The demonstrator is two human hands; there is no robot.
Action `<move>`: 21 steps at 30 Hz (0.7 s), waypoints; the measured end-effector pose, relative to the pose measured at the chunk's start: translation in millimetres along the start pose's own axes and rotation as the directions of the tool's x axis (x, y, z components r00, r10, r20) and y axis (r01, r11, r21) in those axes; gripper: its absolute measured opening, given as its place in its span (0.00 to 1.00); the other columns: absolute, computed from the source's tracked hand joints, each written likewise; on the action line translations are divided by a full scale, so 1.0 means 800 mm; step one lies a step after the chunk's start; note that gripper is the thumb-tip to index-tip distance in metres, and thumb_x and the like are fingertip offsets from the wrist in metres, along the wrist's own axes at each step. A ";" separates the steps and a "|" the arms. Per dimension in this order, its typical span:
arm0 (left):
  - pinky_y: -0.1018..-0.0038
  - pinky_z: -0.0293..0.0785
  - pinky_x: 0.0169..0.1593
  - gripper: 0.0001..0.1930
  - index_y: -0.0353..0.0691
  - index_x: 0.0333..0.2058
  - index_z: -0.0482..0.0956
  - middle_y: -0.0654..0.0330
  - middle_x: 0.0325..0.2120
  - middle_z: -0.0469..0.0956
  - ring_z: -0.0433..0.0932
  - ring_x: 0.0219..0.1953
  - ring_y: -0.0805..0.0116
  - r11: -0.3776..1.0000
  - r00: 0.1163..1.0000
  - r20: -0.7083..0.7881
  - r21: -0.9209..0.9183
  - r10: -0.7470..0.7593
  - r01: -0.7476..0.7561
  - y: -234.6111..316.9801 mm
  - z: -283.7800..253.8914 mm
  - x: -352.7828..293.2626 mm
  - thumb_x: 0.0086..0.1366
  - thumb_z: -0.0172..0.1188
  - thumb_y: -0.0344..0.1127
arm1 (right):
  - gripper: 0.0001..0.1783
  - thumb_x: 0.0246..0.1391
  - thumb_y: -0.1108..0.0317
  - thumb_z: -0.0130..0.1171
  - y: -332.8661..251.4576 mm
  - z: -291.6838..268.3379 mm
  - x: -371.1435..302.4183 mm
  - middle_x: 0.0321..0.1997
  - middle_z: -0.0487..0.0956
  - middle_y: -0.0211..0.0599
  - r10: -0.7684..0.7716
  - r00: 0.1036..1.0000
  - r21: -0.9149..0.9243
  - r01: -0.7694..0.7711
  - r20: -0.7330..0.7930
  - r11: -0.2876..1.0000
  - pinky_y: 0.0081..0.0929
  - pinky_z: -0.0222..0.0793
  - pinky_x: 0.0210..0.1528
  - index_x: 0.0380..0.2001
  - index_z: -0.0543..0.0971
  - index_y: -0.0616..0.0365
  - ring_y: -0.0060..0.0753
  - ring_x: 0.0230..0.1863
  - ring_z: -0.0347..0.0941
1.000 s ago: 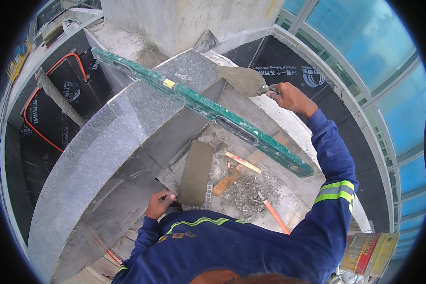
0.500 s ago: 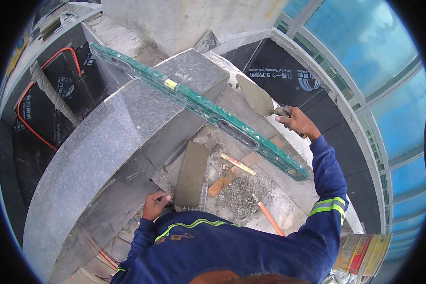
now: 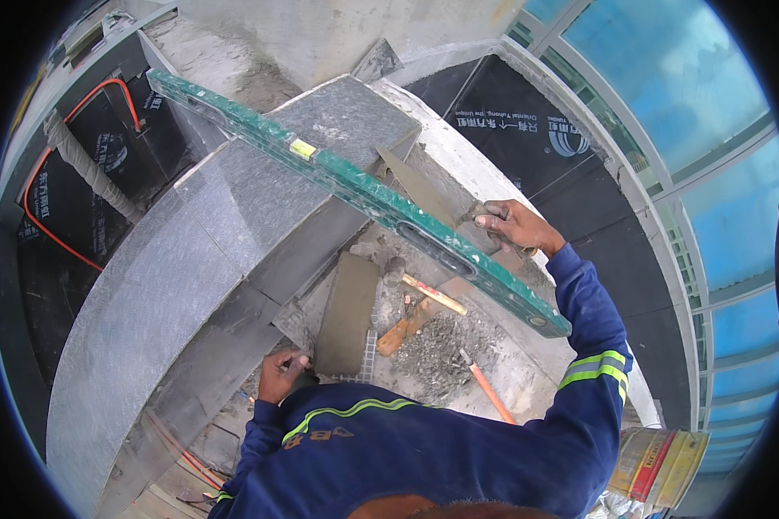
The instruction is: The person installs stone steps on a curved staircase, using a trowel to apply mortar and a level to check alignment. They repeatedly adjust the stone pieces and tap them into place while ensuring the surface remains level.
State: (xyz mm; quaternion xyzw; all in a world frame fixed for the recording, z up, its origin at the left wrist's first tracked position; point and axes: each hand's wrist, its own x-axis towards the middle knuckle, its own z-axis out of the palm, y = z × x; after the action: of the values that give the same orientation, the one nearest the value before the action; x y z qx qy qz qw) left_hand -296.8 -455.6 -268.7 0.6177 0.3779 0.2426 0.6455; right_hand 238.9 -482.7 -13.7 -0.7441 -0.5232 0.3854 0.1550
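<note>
Blue windows [image 3: 666, 78] stand near a pale wall [image 3: 337, 35].

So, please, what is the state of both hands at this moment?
Left hand: partly curled, near the mortar-coated slab; cannot tell whether it holds anything.
Right hand: closed, holding the mason's trowel.

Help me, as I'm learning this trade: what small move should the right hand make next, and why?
Probably ease the trowel away from the green level with the right hand, before any wider stroke: the trowel appears right against the level's edge in this view, so a knock seems possible. Whether they touch, I cannot tell.
</note>
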 end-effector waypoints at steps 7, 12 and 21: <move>0.73 0.75 0.40 0.12 0.32 0.36 0.87 0.59 0.30 0.85 0.80 0.32 0.71 0.999 0.999 0.012 0.003 0.033 -0.033 -0.004 -0.002 0.014 0.69 0.65 0.37 | 0.32 0.66 0.44 0.63 0.038 -0.030 0.025 0.20 0.75 0.28 -0.005 0.983 0.047 0.014 -0.185 0.999 0.24 0.66 0.22 0.50 0.80 0.68 0.21 0.17 0.70; 0.73 0.76 0.42 0.08 0.31 0.35 0.87 0.61 0.29 0.85 0.81 0.34 0.74 0.999 0.999 -0.019 -0.035 0.029 -0.030 0.000 -0.004 0.020 0.68 0.67 0.32 | 0.27 0.69 0.47 0.60 0.038 -0.047 0.012 0.18 0.73 0.29 -0.034 0.979 0.078 0.051 -0.200 0.996 0.24 0.66 0.22 0.43 0.80 0.67 0.21 0.16 0.68; 0.74 0.74 0.43 0.10 0.32 0.35 0.87 0.62 0.29 0.85 0.80 0.34 0.75 0.998 1.000 0.018 0.059 0.004 -0.005 0.016 0.002 0.027 0.68 0.68 0.35 | 0.26 0.70 0.45 0.57 0.026 -0.066 0.001 0.17 0.74 0.30 -0.059 0.963 0.071 0.080 -0.263 0.994 0.24 0.67 0.21 0.35 0.78 0.62 0.21 0.14 0.69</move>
State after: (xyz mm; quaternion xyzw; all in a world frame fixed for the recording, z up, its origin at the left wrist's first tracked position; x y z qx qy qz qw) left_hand -280.9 -438.0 -260.3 0.6395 0.3779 0.2274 0.6297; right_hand 291.4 -480.9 7.4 -0.7627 -0.5081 0.2992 0.2657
